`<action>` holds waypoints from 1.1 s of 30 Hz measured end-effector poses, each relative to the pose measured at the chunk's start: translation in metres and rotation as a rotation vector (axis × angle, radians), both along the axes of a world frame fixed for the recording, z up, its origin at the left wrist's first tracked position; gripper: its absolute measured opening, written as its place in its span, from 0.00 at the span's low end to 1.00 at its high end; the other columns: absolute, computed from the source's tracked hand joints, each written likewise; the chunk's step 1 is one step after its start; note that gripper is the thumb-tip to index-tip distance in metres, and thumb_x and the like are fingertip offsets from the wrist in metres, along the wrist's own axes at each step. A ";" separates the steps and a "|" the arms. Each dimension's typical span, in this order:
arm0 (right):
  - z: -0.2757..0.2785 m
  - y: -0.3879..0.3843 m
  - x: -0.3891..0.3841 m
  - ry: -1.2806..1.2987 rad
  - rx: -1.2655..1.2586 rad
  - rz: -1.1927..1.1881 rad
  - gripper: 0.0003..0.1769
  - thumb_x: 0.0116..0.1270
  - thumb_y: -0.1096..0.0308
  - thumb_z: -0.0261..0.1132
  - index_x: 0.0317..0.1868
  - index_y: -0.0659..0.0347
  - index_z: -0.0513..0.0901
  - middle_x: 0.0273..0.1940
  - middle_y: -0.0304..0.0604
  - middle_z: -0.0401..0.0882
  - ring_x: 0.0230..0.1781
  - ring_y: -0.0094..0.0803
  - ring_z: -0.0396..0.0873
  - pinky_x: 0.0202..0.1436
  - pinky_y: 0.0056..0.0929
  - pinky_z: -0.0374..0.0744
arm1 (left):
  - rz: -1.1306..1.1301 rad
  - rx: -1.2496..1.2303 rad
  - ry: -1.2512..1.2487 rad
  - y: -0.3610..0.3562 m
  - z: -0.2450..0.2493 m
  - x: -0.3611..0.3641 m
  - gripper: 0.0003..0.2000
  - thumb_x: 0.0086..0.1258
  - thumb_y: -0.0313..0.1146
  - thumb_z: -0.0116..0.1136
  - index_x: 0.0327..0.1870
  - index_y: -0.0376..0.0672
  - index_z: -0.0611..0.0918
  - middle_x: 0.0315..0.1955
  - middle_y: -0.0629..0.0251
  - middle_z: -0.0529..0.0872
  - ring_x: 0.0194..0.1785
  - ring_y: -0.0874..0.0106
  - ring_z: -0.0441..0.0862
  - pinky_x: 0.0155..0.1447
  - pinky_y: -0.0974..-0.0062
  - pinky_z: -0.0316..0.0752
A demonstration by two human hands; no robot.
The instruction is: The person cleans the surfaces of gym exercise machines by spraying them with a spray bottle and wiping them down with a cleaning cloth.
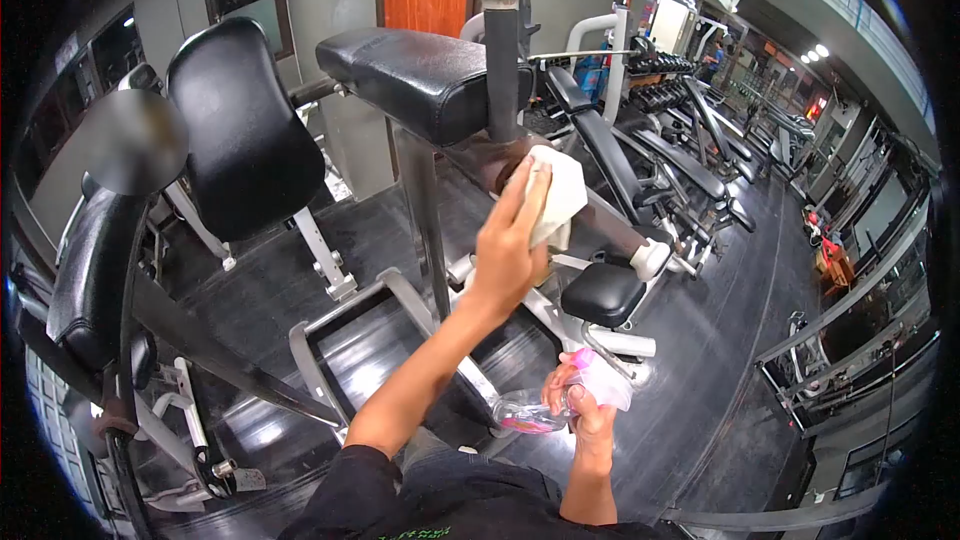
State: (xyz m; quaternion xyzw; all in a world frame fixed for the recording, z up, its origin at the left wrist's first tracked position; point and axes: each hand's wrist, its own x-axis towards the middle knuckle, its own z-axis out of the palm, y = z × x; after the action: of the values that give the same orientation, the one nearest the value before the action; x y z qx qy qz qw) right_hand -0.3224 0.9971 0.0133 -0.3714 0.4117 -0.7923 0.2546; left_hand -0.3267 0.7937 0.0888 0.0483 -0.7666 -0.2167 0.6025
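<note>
My left hand (515,230) is stretched up over a folded white cloth (563,195), its fingers pressing it against the dark metal bar (610,225) of a gym machine. Just above the cloth is the machine's black padded cushion (400,70), beside an upright post (503,70). Lower down, my right hand (580,402) is wrapped round a clear spray bottle (525,412) with pink liquid in its base and a pink and white spray head. The bottle is tilted on its side, away from the cloth.
A black seat back (240,130) and another padded machine (92,270) stand at the left. Below the bar is a small black seat (603,293). Metal frame tubes (345,305) run low near my legs. Benches (600,145) and a dumbbell rack (660,90) stand at the back right.
</note>
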 end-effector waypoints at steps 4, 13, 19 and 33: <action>0.004 -0.006 0.006 0.038 0.002 0.001 0.29 0.61 0.59 0.66 0.54 0.73 0.71 0.30 0.44 0.76 0.17 0.29 0.71 0.25 0.35 0.72 | -0.090 0.116 0.048 0.009 -0.006 0.007 0.27 0.52 0.16 0.52 0.59 0.34 0.73 0.56 0.48 0.75 0.60 0.53 0.74 0.62 0.69 0.69; 0.026 -0.034 0.021 0.315 0.107 -0.278 0.23 0.61 0.57 0.64 0.45 0.71 0.76 0.40 0.47 0.76 0.32 0.30 0.75 0.39 0.31 0.74 | -0.570 0.529 -0.290 0.022 -0.035 0.075 0.29 0.52 0.19 0.53 0.61 0.37 0.71 0.54 0.55 0.75 0.60 0.64 0.71 0.63 0.71 0.64; 0.040 -0.051 0.023 0.408 0.049 -0.464 0.20 0.61 0.56 0.66 0.42 0.67 0.79 0.61 0.60 0.62 0.63 0.46 0.61 0.61 0.38 0.64 | -0.708 0.225 -0.581 0.040 -0.016 0.125 0.43 0.47 0.30 0.63 0.69 0.37 0.58 0.67 0.43 0.56 0.72 0.51 0.53 0.72 0.63 0.51; 0.056 -0.067 0.026 0.987 0.288 0.081 0.42 0.56 0.59 0.70 0.66 0.69 0.62 0.70 0.74 0.39 0.72 0.67 0.43 0.71 0.50 0.53 | -0.028 0.289 -0.104 0.045 -0.070 0.123 0.38 0.47 0.43 0.68 0.59 0.32 0.71 0.59 0.39 0.70 0.59 0.45 0.72 0.60 0.57 0.70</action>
State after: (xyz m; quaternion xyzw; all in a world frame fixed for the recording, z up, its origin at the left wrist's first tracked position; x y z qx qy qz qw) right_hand -0.2965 0.9304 0.0698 -0.6778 0.5731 -0.4475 0.1090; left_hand -0.2036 0.8385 0.0187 0.1349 -0.7582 -0.3303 0.5457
